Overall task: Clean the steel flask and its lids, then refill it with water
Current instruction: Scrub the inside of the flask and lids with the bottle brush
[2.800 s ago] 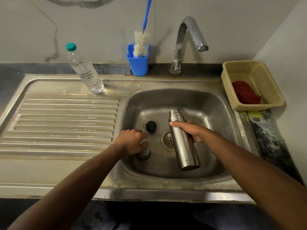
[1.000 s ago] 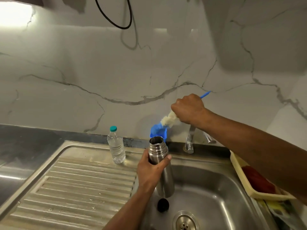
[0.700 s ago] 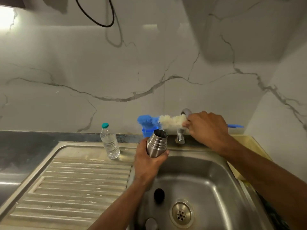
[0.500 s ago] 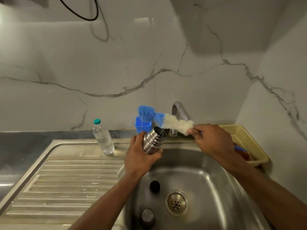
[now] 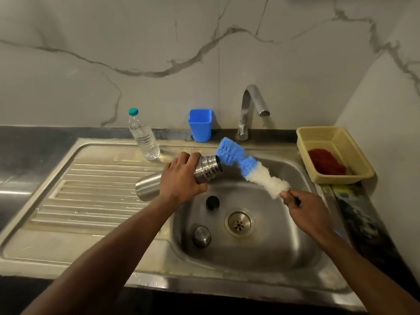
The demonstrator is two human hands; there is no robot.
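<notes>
Flask (image 5: 181, 178) lies nearly level in your left hand (image 5: 180, 178), fingers wrapped around its middle, open mouth pointing right over the sink (image 5: 295, 246). Your right hand (image 5: 304, 208) pinches the brush (image 5: 247, 169), whose blue tip touches the mouth. Two lids (image 5: 201, 233) rest in the basin.

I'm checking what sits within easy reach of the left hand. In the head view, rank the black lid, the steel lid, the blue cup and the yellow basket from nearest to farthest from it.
Measured from the left hand:
1. Black lid, in the basin just right of and below the hand.
2. Blue cup, at the wall behind it.
3. Steel lid, in the basin's near part; close to the cup's rank.
4. Yellow basket, far right on the counter.
</notes>
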